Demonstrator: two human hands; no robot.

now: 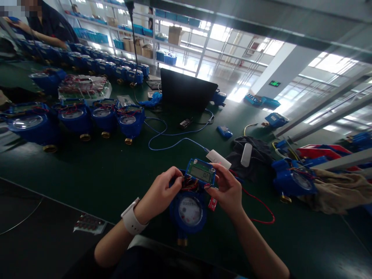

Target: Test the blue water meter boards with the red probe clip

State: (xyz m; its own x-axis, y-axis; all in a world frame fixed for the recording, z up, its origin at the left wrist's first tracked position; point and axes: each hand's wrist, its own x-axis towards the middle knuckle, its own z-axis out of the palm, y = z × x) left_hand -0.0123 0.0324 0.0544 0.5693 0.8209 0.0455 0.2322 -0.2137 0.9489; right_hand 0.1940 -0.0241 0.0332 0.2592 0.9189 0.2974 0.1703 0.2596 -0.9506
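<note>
A blue water meter [190,211] with a round clear dial and a brass end stands on the green table in front of me. Above its dial is a display module [200,171], a green circuit board in a blue frame with a lit LCD. My right hand [229,190] grips this module by its right edge, thumb below and fingers behind. My left hand [162,192] is closed in a pinch at the module's left side, beside thin coloured wires [190,184]; what lies between its fingertips is hidden. A small red-and-white part [212,204] sits beside the meter, under my right hand.
Several blue meters [101,114] line the left, with more rows behind. A laptop [187,90] stands at the back; a blue cable [162,147] runs to a white box [218,159]. Right are a dark cloth [250,155], a red lead [266,221] and another meter [293,180]. A co-worker [52,23] is far left.
</note>
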